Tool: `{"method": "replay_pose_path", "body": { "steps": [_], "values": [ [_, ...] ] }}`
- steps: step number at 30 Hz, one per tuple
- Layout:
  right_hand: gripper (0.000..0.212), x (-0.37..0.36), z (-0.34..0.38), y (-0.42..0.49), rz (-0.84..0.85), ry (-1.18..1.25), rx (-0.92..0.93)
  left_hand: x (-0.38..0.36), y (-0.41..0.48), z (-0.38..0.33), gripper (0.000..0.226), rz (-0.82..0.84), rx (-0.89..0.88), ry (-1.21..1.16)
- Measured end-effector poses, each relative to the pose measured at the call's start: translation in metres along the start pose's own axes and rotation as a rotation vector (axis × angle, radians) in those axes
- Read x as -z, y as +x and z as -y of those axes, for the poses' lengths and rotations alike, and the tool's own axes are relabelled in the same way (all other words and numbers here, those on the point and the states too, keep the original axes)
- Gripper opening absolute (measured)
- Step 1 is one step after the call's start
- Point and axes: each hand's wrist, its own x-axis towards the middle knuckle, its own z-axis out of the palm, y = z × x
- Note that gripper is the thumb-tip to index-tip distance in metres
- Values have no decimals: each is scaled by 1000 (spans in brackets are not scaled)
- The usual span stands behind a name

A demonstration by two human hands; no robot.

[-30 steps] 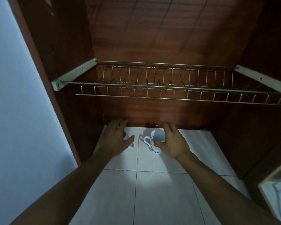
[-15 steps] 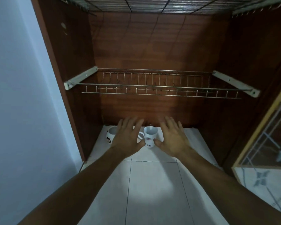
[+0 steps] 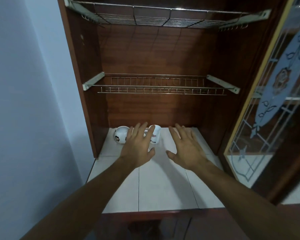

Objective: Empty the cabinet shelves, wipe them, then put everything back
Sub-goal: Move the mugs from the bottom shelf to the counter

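The cabinet (image 3: 154,54) stands open in front of us, its dark wooden back and sides bare, with two shelves of wire inside: a lower wire rack (image 3: 161,87) across the middle on pale brackets, and an upper wire rack (image 3: 163,19) near the top, both with nothing on them. Below them the white tiled counter (image 3: 163,187) runs from the near edge to the far back panel. At its far left stand two white mugs, upright and close together: a round mug (image 3: 121,135) with dark printed patches just beside the left side panel, and a taller mug (image 3: 156,135) with a small print to its right. Our left hand (image 3: 139,149) reaches out with fingers spread and straight, back upward, lying over the gap between the mugs and covering part of each; we cannot tell whether it touches either. Our right hand (image 3: 189,149) is spread the same way to the right of the taller mug, apart from it, holding nothing. A glass door (image 3: 274,104) with an etched pattern hangs open on the right, and a pale wall (image 3: 28,101) fills the left.
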Motion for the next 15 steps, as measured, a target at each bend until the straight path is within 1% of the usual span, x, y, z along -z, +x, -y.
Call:
{"method": "replay_pose_path", "body": {
  "steps": [9,15],
  "values": [
    [84,27,7,-66,22,-60,12,46,-46,-42,76,14,19,-65],
    [83,49,5,-117,55,-46,55,78,-76,-86,75,24,75,-19]
  ]
}}
